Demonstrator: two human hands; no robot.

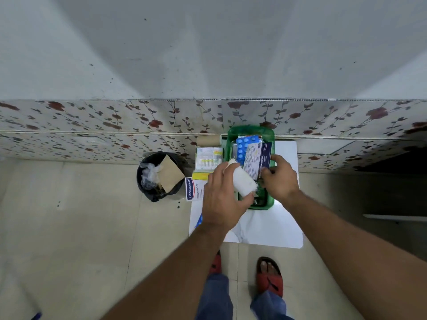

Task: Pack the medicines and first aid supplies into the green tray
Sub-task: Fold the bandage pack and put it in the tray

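Observation:
The green tray (250,131) stands on a small white table (272,227) against the wall. Blue blister packs (246,144) and a white and dark blue medicine box (257,161) lie in it. My left hand (223,197) grips a white bandage roll (244,181) over the tray's near left part. My right hand (280,179) rests on the tray's near right side, fingertips touching the medicine box; whether it grips the box is unclear. To the left of the tray lie a Hansaplast box (193,189), a yellow pack (199,176), a printed white box (209,158) and a brown roll (209,140).
A black bin (159,176) lined with a bag, holding cardboard and plastic, stands on the floor left of the table. A blue item (199,221) peeks out under my left wrist. My feet in red sandals (270,277) stand in front of the table. A floral-tiled wall runs behind.

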